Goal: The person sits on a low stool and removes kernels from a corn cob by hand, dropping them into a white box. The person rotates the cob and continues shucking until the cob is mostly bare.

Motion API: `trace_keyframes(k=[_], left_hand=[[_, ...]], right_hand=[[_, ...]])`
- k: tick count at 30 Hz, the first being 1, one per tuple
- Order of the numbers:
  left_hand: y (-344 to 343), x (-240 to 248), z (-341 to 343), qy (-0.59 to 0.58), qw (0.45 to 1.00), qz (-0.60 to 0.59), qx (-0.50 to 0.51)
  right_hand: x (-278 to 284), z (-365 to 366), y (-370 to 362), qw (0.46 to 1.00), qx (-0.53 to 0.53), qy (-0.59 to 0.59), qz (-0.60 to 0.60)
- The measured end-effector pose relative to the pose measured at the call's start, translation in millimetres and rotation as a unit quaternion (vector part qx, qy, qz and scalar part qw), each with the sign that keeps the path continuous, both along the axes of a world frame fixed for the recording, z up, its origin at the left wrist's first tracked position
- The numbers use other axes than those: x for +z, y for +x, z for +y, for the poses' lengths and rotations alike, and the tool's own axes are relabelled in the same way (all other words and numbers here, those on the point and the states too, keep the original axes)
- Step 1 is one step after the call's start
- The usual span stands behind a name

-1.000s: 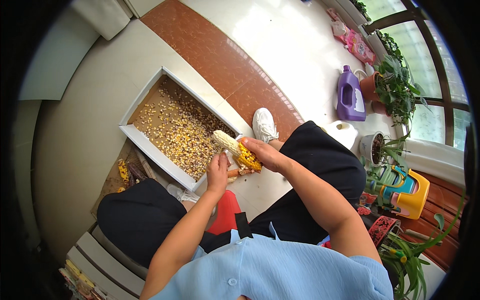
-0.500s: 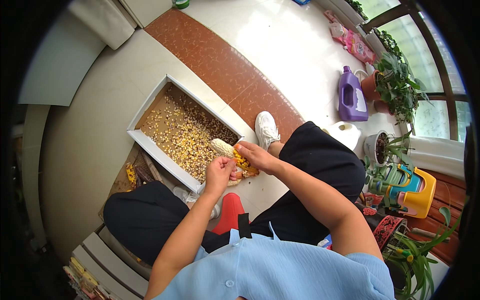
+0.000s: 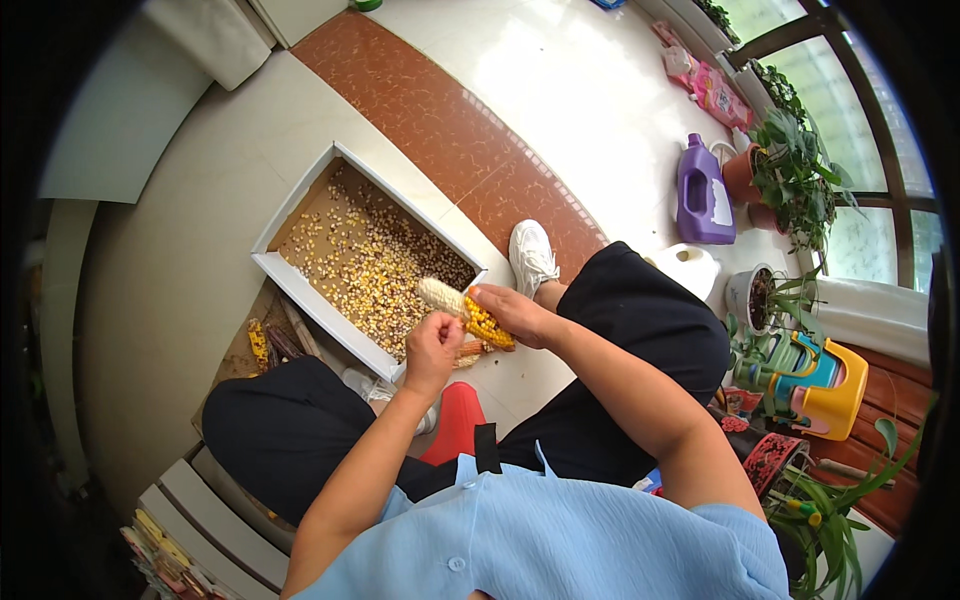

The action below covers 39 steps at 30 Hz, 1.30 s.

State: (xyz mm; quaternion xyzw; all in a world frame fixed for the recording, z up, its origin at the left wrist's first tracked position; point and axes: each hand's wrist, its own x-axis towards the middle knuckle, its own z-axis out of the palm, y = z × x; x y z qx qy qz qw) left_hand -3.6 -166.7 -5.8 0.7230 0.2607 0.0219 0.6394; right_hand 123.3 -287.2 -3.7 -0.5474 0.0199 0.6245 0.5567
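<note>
Cob [image 3: 440,296] at the box's [image 3: 325,315] near end: right hand [image 3: 512,313] wraps fingers round it; left hand [image 3: 432,350] bunches fingertips, pinch unclear; kernels [image 3: 487,326] flicked sideways may land outside.

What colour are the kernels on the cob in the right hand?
The kernels are golden yellow, best seen in the head view.
</note>
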Motion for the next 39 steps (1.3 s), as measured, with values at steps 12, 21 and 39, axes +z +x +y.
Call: trace_keyframes(k=[12,21,39], left_hand=[[-41.9,-109.3,-7.2,-0.122,0.98,0.159,-0.01],[-27.8,-75.9,14.3,0.066,0.968,0.239,-0.035],[14.9,72.7,137.2,0.073,0.987,-0.003,0.14]], right_hand=[[16.6,19.8,4.0,0.984,-0.071,0.07,0.151],[26.7,39.2,2.5,0.986,-0.036,0.091,0.137],[66.2,157.1,-27.4,0.964,0.005,0.151,-0.219]])
